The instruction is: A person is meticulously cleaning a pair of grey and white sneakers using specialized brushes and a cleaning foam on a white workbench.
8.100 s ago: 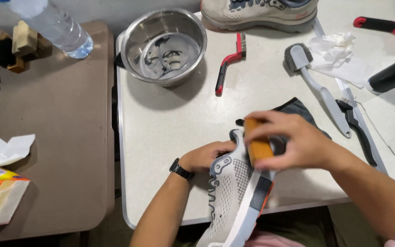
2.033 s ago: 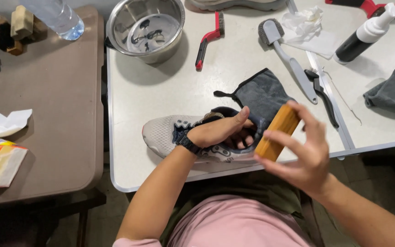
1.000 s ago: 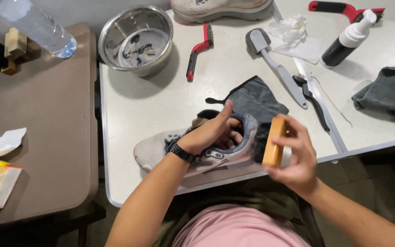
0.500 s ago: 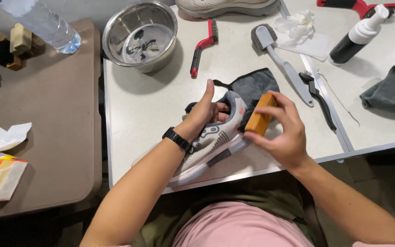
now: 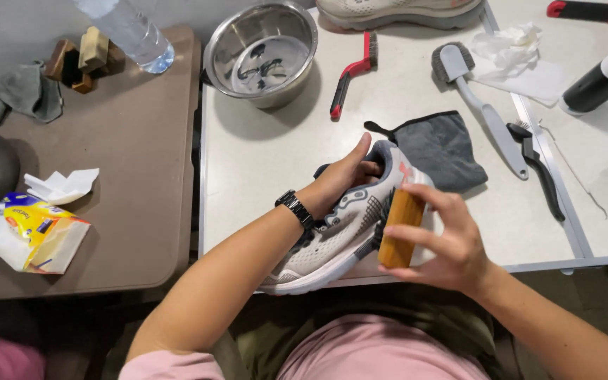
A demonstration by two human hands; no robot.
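One pale grey sneaker (image 5: 339, 236) with dark overlays, tilted over the white desk's (image 5: 262, 169) near edge. Left hand (image 5: 343, 179) fingers tucked inside its collar; right hand (image 5: 445, 243) clamped around one wooden brush (image 5: 399, 226) against the heel. Second sneaker (image 5: 399, 13) at far edge; one steel bowl (image 5: 262, 39).

Open tabletop (image 5: 262, 176) lay left of the shoe (image 5: 339, 236), up to the steel bowl (image 5: 262, 42) & red brush (image 5: 350, 74). Right side was crowded: grey cloth (image 5: 441, 148) just behind the heel, then grey brush (image 5: 483, 105) & black brush (image 5: 536, 169).
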